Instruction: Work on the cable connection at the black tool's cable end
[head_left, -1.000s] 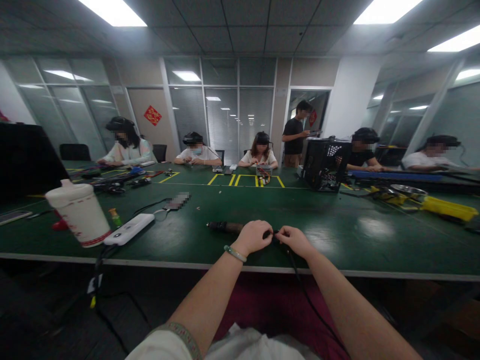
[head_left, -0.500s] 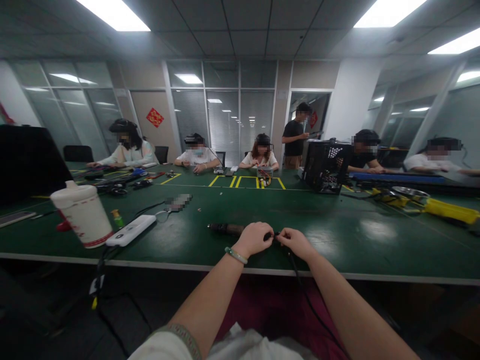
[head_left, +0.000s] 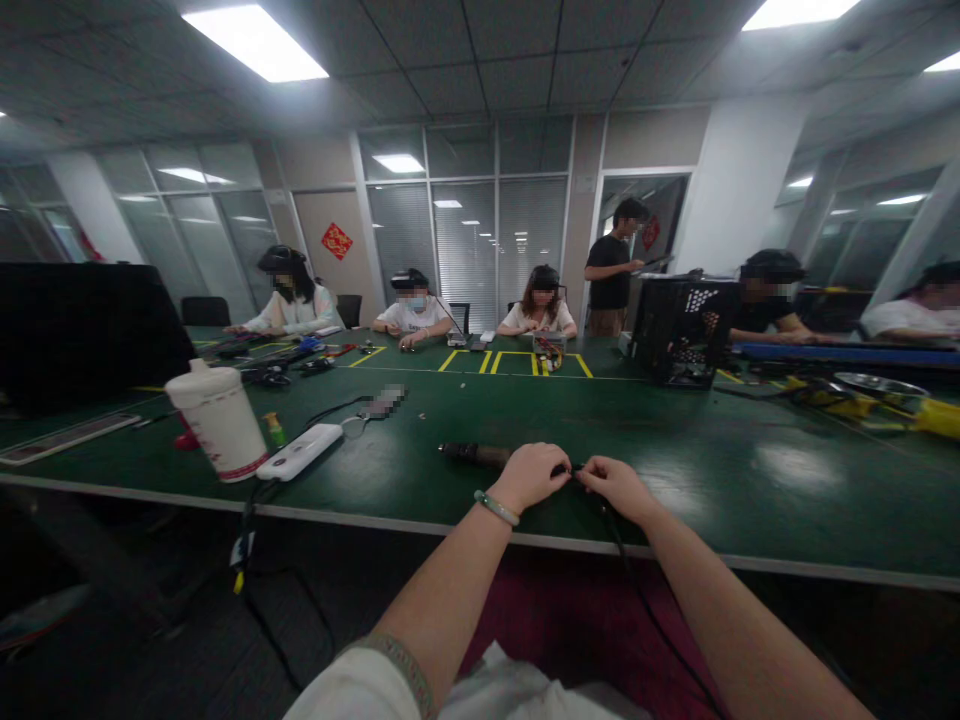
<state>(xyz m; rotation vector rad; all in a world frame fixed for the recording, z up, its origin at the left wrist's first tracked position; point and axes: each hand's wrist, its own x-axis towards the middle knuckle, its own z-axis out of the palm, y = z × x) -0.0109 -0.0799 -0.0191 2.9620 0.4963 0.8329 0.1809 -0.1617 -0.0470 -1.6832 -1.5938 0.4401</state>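
Observation:
A dark, slim electric screwdriver (head_left: 474, 454) lies near the table's front edge, its narrow metal tip pointing left. My left hand (head_left: 534, 476) is wrapped over its rear end, palm down. Close beside it on the right, my right hand (head_left: 616, 486) pinches the end of a black cable (head_left: 621, 558) against the tool's tail. The fingertips of both hands almost meet there, and they hide whether the cable's plug sits in the tool. From my right hand the cable drops over the edge towards my lap.
On the left of the green table (head_left: 420, 500) stand a white cup (head_left: 217, 425), a white power strip (head_left: 304, 452) and a small green bottle (head_left: 274, 430). A black computer case (head_left: 682, 330) stands at the back right. Several people sit across the table; one person stands (head_left: 611, 265).
My view has turned slightly left, so everything appears shifted right. Both hands keep their places at the screwdriver's rear end, with little visible change in grip.

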